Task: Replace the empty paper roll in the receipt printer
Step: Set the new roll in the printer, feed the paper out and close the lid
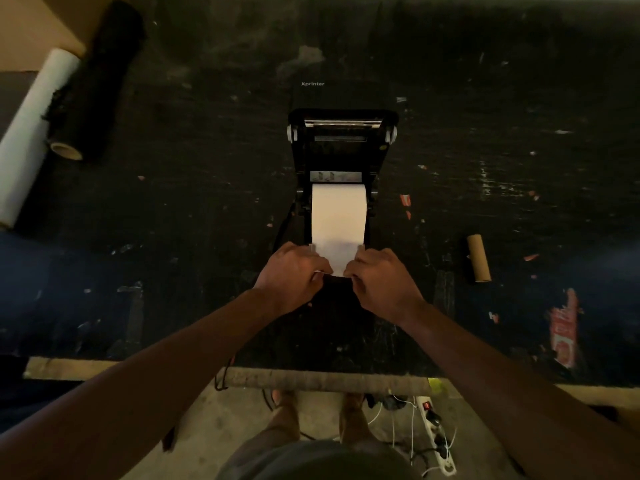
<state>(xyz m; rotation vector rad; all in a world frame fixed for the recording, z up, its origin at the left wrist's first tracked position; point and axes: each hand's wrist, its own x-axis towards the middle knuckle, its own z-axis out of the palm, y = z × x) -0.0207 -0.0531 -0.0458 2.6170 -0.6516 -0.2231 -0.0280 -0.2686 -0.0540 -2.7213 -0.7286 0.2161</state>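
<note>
A black receipt printer point(342, 147) stands in the middle of the dark table with its lid swung open away from me. A white paper roll point(338, 216) lies in its bay, and a strip of paper runs from it toward me. My left hand point(292, 275) pinches the strip's near left corner. My right hand point(381, 278) pinches the near right corner. The bare brown cardboard core point(479, 258) of the empty roll lies on the table to the right of the printer.
A long white roll point(33, 133) and a black roll point(100, 81) lie at the far left of the table. The worn wooden table edge point(325, 380) runs in front of me. A power strip point(438, 434) and cables lie on the floor below.
</note>
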